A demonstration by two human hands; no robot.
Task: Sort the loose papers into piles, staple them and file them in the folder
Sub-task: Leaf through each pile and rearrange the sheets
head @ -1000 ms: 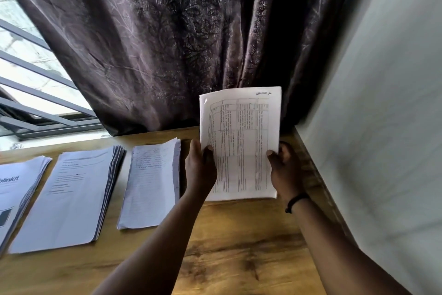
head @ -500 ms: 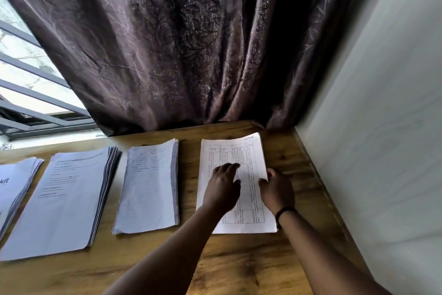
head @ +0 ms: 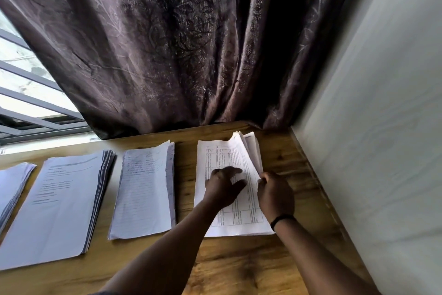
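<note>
Several piles of white paper lie in a row on the wooden table (head: 239, 266). The rightmost pile (head: 222, 158), printed with a table grid, lies flat near the wall. My left hand (head: 223, 187) presses on its middle with spread, straight fingers. My right hand (head: 275, 193) pinches the pile's right edge and lifts the top sheets, which curl up and fan out at the far right corner. To the left lie a handwritten pile (head: 143, 191), a thick printed pile (head: 57, 206) and part of another pile (head: 12, 184) at the frame's left edge. No stapler or folder is in view.
A dark patterned curtain (head: 179, 50) hangs down to the table's far edge. A pale wall (head: 382, 127) runs along the table's right side. A barred window (head: 28, 93) shows at the left. Bare wood lies in front of the piles.
The grid-printed pile, held upright in both hands a second ago, now lies flat on the table. My right hand has since lifted its right edge, fanning the top sheets.
</note>
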